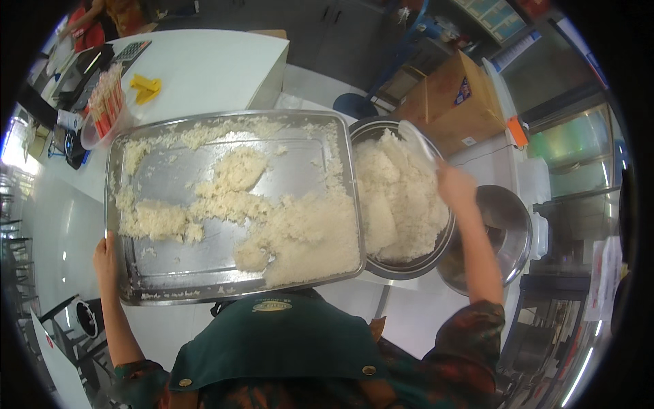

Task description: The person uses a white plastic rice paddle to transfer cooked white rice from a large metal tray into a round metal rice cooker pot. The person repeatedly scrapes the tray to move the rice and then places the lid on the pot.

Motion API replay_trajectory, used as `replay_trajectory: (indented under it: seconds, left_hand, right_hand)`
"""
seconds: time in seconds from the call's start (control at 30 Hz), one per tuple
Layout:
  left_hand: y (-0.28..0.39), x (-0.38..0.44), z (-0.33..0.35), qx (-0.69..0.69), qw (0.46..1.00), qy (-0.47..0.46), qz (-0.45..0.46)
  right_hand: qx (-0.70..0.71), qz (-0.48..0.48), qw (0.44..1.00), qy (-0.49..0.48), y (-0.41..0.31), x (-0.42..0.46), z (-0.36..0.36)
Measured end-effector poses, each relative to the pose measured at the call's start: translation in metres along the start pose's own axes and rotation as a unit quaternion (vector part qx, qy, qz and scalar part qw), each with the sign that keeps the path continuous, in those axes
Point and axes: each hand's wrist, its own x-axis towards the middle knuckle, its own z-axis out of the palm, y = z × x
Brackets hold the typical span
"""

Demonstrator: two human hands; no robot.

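Observation:
My left hand (106,255) grips the left rim of a large rectangular metal tray (168,271). Cooked white rice (317,240) covers the tray's near right corner, and clumps of it lie in the middle and on the left. The tray's right edge meets or overlaps a round pot (403,273) heaped with more rice (398,204). Over the pot's far right rim, my right hand (456,185) holds a pale rice paddle (416,138). Hand and paddle are slightly blurred, and the paddle's head is beside the heap; whether it touches the rice I cannot tell.
Right of the pot lies a round metal lid or bowl (493,235). A cardboard box (449,102) stands behind. On the white counter (214,66) are a tub of wrapped chopsticks (104,115), a yellow plastic piece (145,88) and a calculator (132,51). Another person (122,18) is at far left.

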Motion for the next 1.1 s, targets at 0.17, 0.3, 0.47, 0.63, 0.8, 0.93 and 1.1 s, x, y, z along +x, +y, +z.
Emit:
replay_trajectory:
  seconds: [0.17, 0.3, 0.47, 0.63, 0.8, 0.93, 1.1]
  left_hand:
    - [0.001, -0.002, 0.001, -0.004, 1.0, -0.007, -0.024]
    - [-0.003, -0.002, 0.004, -0.019, 1.0, 0.001, -0.025]
    - [0.008, -0.003, 0.0, 0.003, 1.0, -0.007, -0.026]
    - [0.007, -0.004, -0.001, -0.011, 0.999, -0.03, -0.039]
    - [0.0, -0.002, 0.001, -0.008, 1.0, -0.013, -0.013]
    - [0.0, 0.0, 0.003, -0.01, 1.0, 0.004, -0.009]
    - [0.002, 0.0, 0.003, 0.003, 1.0, 0.001, -0.015]
  right_hand:
    - [0.414, 0.024, 0.894, -0.17, 0.003, -0.039, -0.098]
    - [0.425, 0.011, 0.836, -0.346, -0.023, -0.055, -0.138]
    - [0.336, 0.005, 0.835, -0.436, -0.047, -0.05, -0.136]
    - [0.408, -0.019, 0.776, -0.48, -0.044, -0.033, -0.095]
    - [0.467, -0.052, 0.728, -0.499, -0.037, -0.02, -0.057]
    - [0.504, -0.064, 0.693, -0.511, -0.037, -0.014, -0.024]
    - [0.547, -0.06, 0.642, -0.534, -0.055, -0.028, 0.017]
